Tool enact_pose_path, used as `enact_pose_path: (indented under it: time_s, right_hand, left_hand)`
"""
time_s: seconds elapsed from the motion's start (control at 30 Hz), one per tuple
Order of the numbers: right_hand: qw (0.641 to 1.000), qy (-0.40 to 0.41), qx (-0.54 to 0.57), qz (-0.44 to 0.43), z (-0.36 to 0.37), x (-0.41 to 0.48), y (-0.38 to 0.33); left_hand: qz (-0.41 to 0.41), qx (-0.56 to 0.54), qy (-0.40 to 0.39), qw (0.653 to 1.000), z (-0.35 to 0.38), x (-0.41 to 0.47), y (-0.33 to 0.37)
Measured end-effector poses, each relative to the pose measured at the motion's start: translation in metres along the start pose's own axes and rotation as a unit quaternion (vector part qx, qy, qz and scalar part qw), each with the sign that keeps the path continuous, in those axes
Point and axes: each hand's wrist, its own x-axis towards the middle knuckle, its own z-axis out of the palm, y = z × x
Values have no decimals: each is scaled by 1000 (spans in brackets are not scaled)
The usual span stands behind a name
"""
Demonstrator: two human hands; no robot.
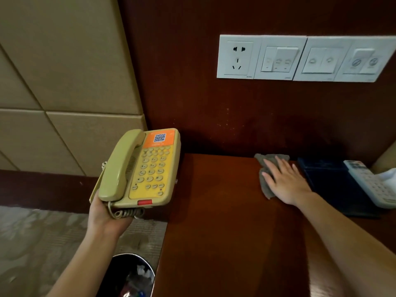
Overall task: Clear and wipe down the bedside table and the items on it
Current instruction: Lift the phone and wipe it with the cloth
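My left hand [105,219] grips a beige telephone [141,168] from below and holds it in the air, left of the bedside table [225,221]. The handset rests on its cradle and the coiled cord hangs over my palm. My right hand [286,181] lies flat, fingers spread, pressing a grey cloth [264,183] onto the dark red-brown table top near the back wall. The cloth shows above and to the left of my fingers.
A dark blue box [330,183] sits at the table's right, with a white remote control [370,183] and white tissue [387,176] on it. A row of white sockets and switches [304,58] is on the wall. A black waste bin [132,275] stands on the carpet below left.
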Motion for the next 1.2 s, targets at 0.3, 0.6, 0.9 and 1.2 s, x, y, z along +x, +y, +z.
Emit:
enact_pose_path:
  time_s: [0.3, 0.6, 0.9, 1.2]
  right_hand:
    - [995, 31, 13, -90, 1, 25, -131]
    - [978, 26, -35, -202, 4, 39, -236]
    - [961, 26, -8, -277, 19, -24, -195]
    - [992, -51, -94, -60, 2, -104, -42]
  left_hand:
    - [10, 16, -2, 1000, -11, 6, 20]
    - [18, 36, 8, 999, -13, 25, 25]
    - [-14, 5, 21, 1000, 9, 0, -15]
    - [-37, -39, -2, 999, 31, -44, -29]
